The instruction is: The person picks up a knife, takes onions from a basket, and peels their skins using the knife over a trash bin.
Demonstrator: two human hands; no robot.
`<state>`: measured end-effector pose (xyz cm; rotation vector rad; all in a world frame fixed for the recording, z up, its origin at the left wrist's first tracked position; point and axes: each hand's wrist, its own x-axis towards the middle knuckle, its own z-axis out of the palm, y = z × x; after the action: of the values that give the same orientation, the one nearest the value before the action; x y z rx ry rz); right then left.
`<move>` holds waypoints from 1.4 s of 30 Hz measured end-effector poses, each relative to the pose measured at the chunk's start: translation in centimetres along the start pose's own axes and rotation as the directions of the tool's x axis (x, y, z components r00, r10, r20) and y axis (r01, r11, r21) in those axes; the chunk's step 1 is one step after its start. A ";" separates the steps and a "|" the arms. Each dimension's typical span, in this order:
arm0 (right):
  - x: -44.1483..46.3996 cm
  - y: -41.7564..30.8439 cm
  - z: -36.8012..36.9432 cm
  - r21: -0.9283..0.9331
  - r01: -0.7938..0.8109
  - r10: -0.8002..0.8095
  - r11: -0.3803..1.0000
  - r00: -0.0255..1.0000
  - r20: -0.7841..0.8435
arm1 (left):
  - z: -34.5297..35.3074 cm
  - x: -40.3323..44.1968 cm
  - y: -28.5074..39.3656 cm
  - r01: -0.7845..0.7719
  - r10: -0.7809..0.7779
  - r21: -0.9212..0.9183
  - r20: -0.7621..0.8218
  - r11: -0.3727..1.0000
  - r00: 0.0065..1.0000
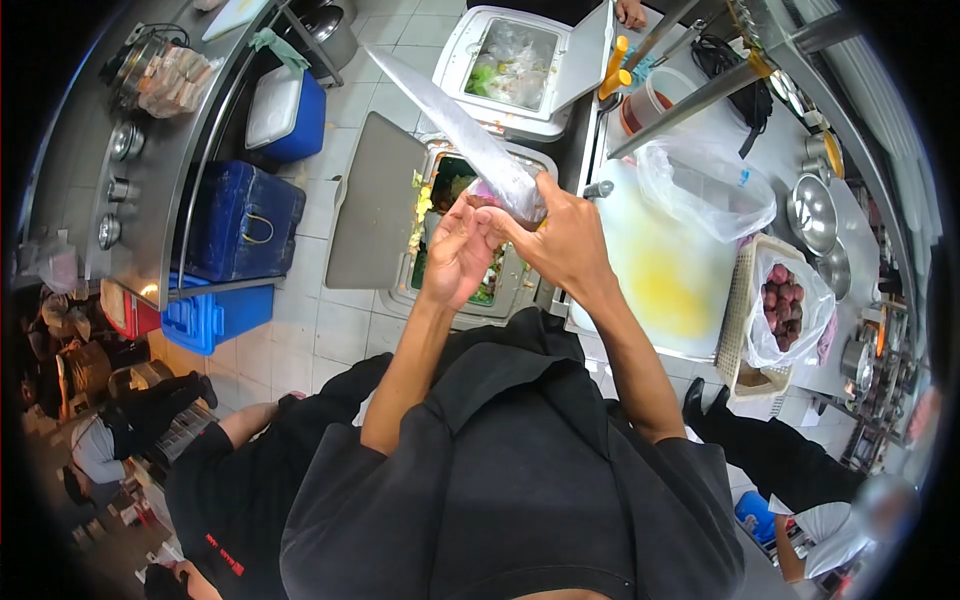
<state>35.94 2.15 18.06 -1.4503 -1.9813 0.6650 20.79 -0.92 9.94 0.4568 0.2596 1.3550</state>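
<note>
A large knife [432,105] with a wide, shiny blade is gripped in my right hand [572,240], its tip pointing away to the upper left. My left hand [455,255] is closed around a small purple-red onion [482,194], mostly covered by fingers and blade. The heel end of the blade lies right against the onion. Both hands are close together above an open waste bin [517,295] with vegetable scraps inside. The bin's grey lid [370,205] is swung out to the left.
A second bin [455,60] with plastic bags stands farther ahead. At right are a yellow-stained cutting board [660,270], a clear plastic bag [700,190] and a basket [738,300] with bagged red onions [783,300]. Blue coolers [240,220] stand left. Other people are behind on both sides.
</note>
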 end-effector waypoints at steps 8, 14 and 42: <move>0.2 -0.1 -0.1 -0.026 0.030 -0.031 0.999 0.999 -0.013 | -0.3 0.0 0.0 -0.013 0.012 -0.016 -0.023 1.000 1.000; 0.3 0.2 -0.5 -0.002 0.018 -0.018 1.000 1.000 -0.005 | -0.1 0.3 -0.1 -0.029 0.030 0.005 -0.025 1.000 0.999; 0.2 0.5 -1.7 0.196 0.043 -0.035 0.980 0.998 -0.043 | 3.1 1.0 -0.2 -0.117 0.205 0.284 -0.305 0.952 0.930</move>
<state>37.43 2.59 18.91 -1.2932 -1.8522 0.7857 22.58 -0.48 12.68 0.4749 0.6993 1.5678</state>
